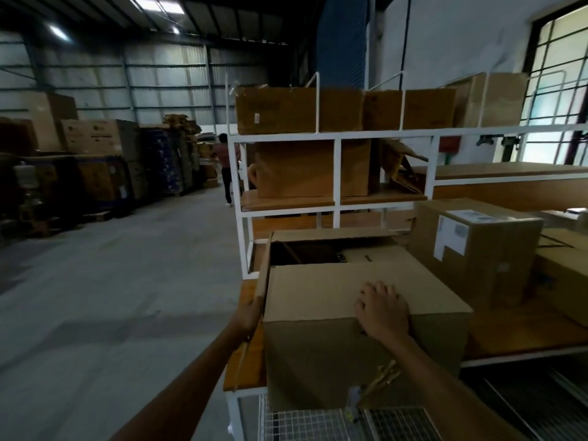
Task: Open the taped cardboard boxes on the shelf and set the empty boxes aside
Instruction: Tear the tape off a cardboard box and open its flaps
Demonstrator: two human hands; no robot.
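The nearest cardboard box (350,300) on the shelf (251,354) looks already opened, its far flaps up, left hand (253,313) gripping its side and right hand (383,308) spread flat on top, while the labelled box (474,249) beside it looks still sealed.
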